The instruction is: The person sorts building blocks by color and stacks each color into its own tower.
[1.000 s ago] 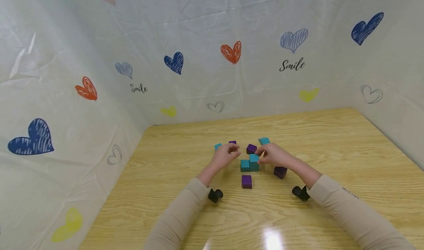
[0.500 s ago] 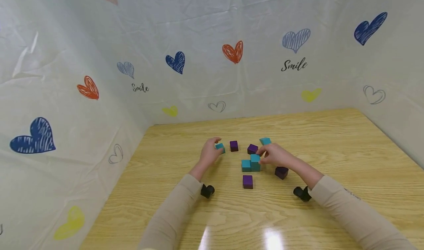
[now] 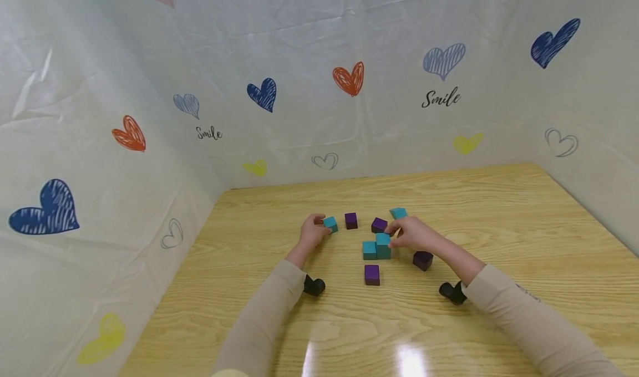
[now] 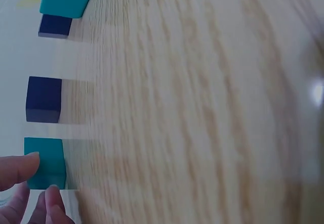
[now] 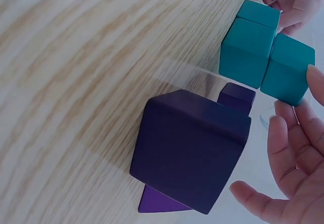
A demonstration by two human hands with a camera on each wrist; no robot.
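Observation:
At the left of the group, my left hand [image 3: 310, 235] pinches a teal cube [image 3: 330, 225] that rests on the table. The left wrist view puts my thumb [image 4: 23, 168] over one face of it and my fingers at its lower edge. My right hand [image 3: 414, 234] holds the upper teal cube [image 3: 383, 238] of a two-high stack, thumb and fingertips at its sides. Another teal cube [image 3: 369, 250] stands against the stack's left side. In the right wrist view, the upper cube [image 5: 289, 68] sits squarely on the lower one [image 5: 247, 51].
Purple blocks lie around the stack: one behind left [image 3: 351, 220], one just behind [image 3: 379, 225], one in front [image 3: 371, 275], one under my right wrist [image 3: 423, 260]. Beyond my right hand is a slanted teal block [image 3: 399, 213]. White sheeting [image 3: 294, 144] backs the wooden table [image 3: 474, 199].
My left hand has moved left, away from the stack, and its fingers have closed around the far-left teal cube. My right hand has stayed at the stack's upper cube.

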